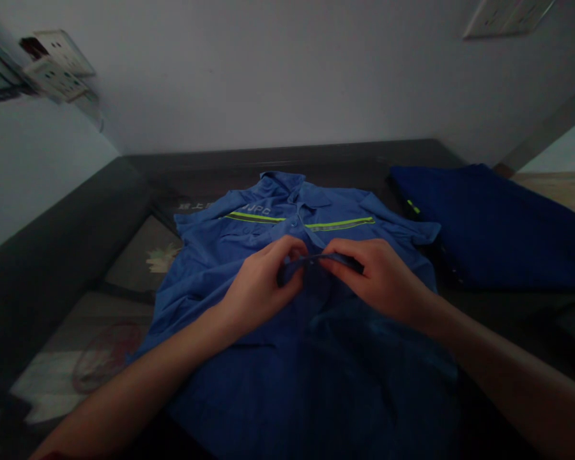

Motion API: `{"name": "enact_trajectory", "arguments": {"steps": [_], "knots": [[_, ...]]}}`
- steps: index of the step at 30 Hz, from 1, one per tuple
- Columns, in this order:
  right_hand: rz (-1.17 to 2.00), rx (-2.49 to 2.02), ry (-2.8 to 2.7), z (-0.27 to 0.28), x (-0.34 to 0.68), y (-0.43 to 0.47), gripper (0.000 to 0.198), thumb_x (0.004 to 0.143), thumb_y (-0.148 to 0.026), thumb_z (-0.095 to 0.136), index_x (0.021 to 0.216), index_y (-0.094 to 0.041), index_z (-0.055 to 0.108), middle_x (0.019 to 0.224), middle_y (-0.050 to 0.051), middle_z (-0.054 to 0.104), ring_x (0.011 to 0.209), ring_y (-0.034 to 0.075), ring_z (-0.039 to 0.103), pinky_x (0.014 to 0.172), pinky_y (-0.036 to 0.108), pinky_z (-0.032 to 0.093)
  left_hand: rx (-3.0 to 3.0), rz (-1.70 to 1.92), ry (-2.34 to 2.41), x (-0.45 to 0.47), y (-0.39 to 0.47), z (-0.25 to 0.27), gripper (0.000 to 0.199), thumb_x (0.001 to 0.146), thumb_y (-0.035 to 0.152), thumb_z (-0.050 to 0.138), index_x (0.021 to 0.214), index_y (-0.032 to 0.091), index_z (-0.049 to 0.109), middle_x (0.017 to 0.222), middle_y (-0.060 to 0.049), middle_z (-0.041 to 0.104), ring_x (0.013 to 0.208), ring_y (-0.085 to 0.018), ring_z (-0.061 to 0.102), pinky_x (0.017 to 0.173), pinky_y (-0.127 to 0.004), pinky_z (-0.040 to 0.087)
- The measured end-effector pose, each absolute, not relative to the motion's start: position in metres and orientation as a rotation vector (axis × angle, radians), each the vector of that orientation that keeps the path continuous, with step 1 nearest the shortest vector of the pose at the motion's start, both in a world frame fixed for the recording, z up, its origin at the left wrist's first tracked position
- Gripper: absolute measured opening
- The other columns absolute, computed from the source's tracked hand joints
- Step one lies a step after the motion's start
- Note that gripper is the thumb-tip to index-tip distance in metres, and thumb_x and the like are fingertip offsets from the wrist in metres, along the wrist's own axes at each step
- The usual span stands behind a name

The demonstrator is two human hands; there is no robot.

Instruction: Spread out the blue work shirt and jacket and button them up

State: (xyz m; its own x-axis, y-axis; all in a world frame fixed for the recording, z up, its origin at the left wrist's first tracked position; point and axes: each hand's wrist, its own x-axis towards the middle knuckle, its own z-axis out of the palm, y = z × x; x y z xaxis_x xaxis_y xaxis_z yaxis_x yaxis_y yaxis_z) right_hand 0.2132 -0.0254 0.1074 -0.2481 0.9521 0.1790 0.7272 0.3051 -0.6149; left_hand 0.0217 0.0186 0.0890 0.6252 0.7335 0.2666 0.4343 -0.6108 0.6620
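Observation:
A blue short-sleeved work shirt point(220, 249) lies spread out face up, its collar pointing away from me. A yellow-green and grey reflective stripe crosses its chest, with pale lettering above the left part. Both hands meet over the shirt's front placket and lift its edge slightly. My left hand point(268, 275) pinches the placket between thumb and fingers. From the other side, my right hand point(368, 268) pinches the same strip a short way along. One button shows near the chest; whatever lies between the fingertips is too dark to make out.
A folded dark blue garment point(498, 223) lies to the right. The dark surface point(364, 153) backs onto a white wall point(287, 76). Socket plates are on the wall at upper left point(57, 67) and upper right point(505, 16). A printed bag or sheet point(124, 281) lies at left.

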Motion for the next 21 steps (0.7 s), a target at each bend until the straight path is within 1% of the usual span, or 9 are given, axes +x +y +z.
{"name": "enact_trajectory", "arguments": {"steps": [2, 4, 6, 10, 13, 15, 17, 19, 21], "knots": [[0.511, -1.473, -2.033, 0.111, 0.216, -0.026, 0.021, 0.09, -0.03, 0.051, 0.081, -0.017, 0.066, 0.069, 0.001, 0.064, 0.063, 0.013, 0.055, 0.058, 0.024, 0.034, 2.243, 0.64, 0.929, 0.02, 0.017, 0.094, 0.025, 0.082, 0.016, 0.055, 0.106, 0.02, 0.049, 0.091, 0.0, 0.061, 0.062, -0.008, 0.056, 0.058, -0.022, 0.044], [0.435, -1.475, -2.005, 0.116, 0.222, -0.024, 0.022, 0.09, -0.03, 0.052, 0.079, -0.018, 0.066, 0.07, 0.002, 0.065, 0.064, 0.014, 0.057, 0.059, 0.025, 0.037, 2.192, 0.578, 0.943, 0.017, 0.018, 0.1, 0.027, 0.084, 0.022, 0.055, 0.109, 0.02, 0.048, 0.087, 0.001, 0.061, 0.057, -0.007, 0.054, 0.053, -0.021, 0.042], [0.339, -1.495, -1.962, 0.12, 0.23, -0.021, 0.022, 0.089, -0.032, 0.052, 0.077, -0.018, 0.066, 0.072, 0.003, 0.066, 0.067, 0.016, 0.059, 0.061, 0.026, 0.039, 2.176, 0.517, 0.954, 0.014, 0.022, 0.104, 0.023, 0.086, 0.027, 0.054, 0.107, 0.019, 0.051, 0.084, 0.001, 0.062, 0.061, -0.009, 0.056, 0.055, -0.021, 0.043], [0.149, -1.561, -1.879, 0.127, 0.25, -0.011, 0.022, 0.087, -0.035, 0.053, 0.078, -0.02, 0.066, 0.078, 0.005, 0.068, 0.073, 0.02, 0.062, 0.065, 0.029, 0.043, 2.157, 0.395, 0.909, 0.006, 0.034, 0.107, 0.016, 0.086, 0.032, 0.055, 0.094, 0.019, 0.06, 0.085, 0.0, 0.064, 0.075, -0.013, 0.059, 0.068, -0.025, 0.047], [0.091, -1.661, -1.914, 0.125, 0.265, -0.004, 0.026, 0.089, -0.036, 0.05, 0.079, -0.02, 0.066, 0.077, 0.005, 0.069, 0.071, 0.021, 0.062, 0.063, 0.03, 0.043, 2.129, 0.368, 0.875, 0.004, 0.039, 0.106, 0.017, 0.085, 0.035, 0.057, 0.084, 0.018, 0.061, 0.08, 0.001, 0.063, 0.075, -0.014, 0.059, 0.069, -0.025, 0.047], [0.057, -1.777, -1.979, 0.118, 0.273, 0.0, 0.027, 0.089, -0.037, 0.048, 0.083, -0.02, 0.067, 0.077, 0.005, 0.069, 0.072, 0.021, 0.062, 0.064, 0.03, 0.044, 2.14, 0.365, 0.873, 0.005, 0.04, 0.105, 0.018, 0.085, 0.035, 0.056, 0.082, 0.018, 0.06, 0.077, 0.001, 0.062, 0.072, -0.013, 0.057, 0.066, -0.024, 0.045], [-0.015, -1.903, -2.07, 0.108, 0.279, 0.001, 0.026, 0.089, -0.036, 0.048, 0.088, -0.019, 0.068, 0.082, 0.007, 0.069, 0.077, 0.023, 0.063, 0.067, 0.032, 0.045, 2.172, 0.385, 0.89, 0.007, 0.039, 0.104, 0.018, 0.086, 0.033, 0.054, 0.082, 0.018, 0.06, 0.078, 0.001, 0.062, 0.071, -0.013, 0.055, 0.064, -0.023, 0.043], [-0.113, -1.95, -2.191, 0.1, 0.28, -0.001, 0.026, 0.088, -0.036, 0.05, 0.096, -0.017, 0.068, 0.091, 0.01, 0.069, 0.086, 0.025, 0.062, 0.074, 0.036, 0.046, 2.217, 0.409, 0.916, 0.009, 0.039, 0.103, 0.017, 0.087, 0.031, 0.052, 0.083, 0.018, 0.061, 0.078, 0.001, 0.061, 0.071, -0.013, 0.055, 0.063, -0.023, 0.042], [-0.185, -1.885, -2.298, 0.098, 0.276, -0.006, 0.029, 0.087, -0.034, 0.053, 0.106, -0.015, 0.065, 0.103, 0.013, 0.067, 0.098, 0.028, 0.06, 0.081, 0.04, 0.046, 2.275, 0.427, 0.933, 0.01, 0.038, 0.101, 0.016, 0.086, 0.031, 0.053, 0.082, 0.017, 0.061, 0.074, 0.001, 0.058, 0.068, -0.012, 0.053, 0.061, -0.023, 0.04]]}}
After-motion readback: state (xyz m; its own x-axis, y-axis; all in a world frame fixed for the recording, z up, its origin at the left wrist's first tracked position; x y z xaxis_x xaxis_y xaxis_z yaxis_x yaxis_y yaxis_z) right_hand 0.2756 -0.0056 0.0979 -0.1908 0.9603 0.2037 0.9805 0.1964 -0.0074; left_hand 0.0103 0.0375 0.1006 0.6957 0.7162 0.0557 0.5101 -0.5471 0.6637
